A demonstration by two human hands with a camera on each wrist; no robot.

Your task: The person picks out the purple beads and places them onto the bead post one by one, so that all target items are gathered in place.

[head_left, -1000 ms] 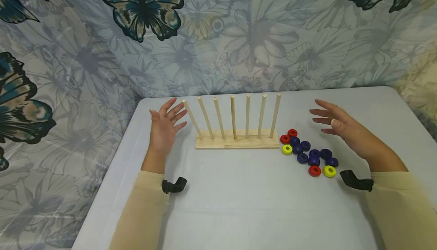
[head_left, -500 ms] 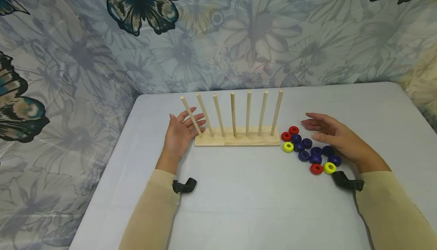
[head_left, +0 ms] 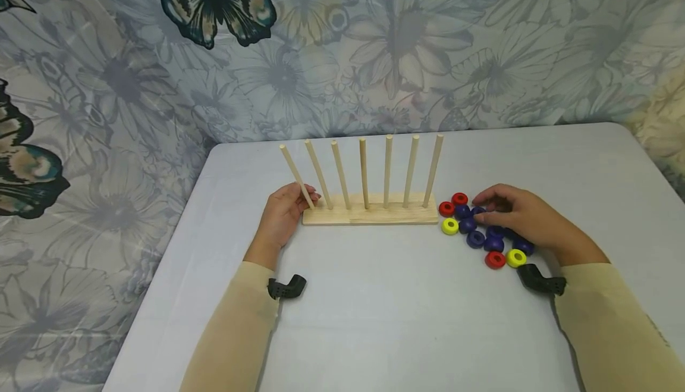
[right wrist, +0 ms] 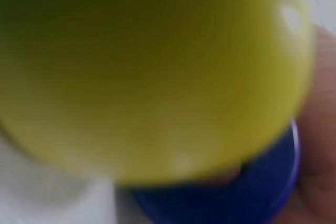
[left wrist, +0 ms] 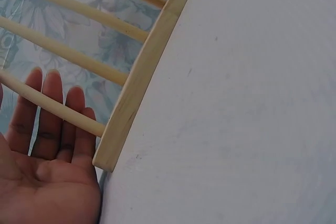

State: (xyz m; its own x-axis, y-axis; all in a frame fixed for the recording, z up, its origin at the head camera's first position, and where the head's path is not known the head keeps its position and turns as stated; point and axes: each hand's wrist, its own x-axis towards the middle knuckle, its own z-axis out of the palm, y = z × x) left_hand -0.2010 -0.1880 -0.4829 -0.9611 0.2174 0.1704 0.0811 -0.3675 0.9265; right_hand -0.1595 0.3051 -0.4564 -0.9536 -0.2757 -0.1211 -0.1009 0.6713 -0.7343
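A wooden rack (head_left: 369, 218) with a row of upright pegs stands on the table. My left hand (head_left: 280, 213) grips the leftmost peg (head_left: 294, 172) low down, its fingers passing behind it. The left wrist view shows that peg crossing in front of the fingers (left wrist: 50, 114). Right of the rack lies a loose group of red, yellow and dark blue beads. My right hand (head_left: 530, 216) is over its far side, thumb and fingers bent and apart around a blue bead (head_left: 478, 210). A yellow bead (right wrist: 157, 87) fills most of the right wrist view, blurred, with a blue bead (right wrist: 257, 187) behind it.
Two red beads and a yellow bead (head_left: 450, 226) lie by the rack's right end. Another red bead (head_left: 495, 260) and yellow bead (head_left: 516, 258) lie nearest the front. A white cloth (head_left: 374, 309) covers the table; a patterned curtain (head_left: 321, 82) hangs behind it.
My left hand has moved right to the leftmost peg and its fingers have bent around it. My right hand has moved left and down to the beads, its fingers bending.
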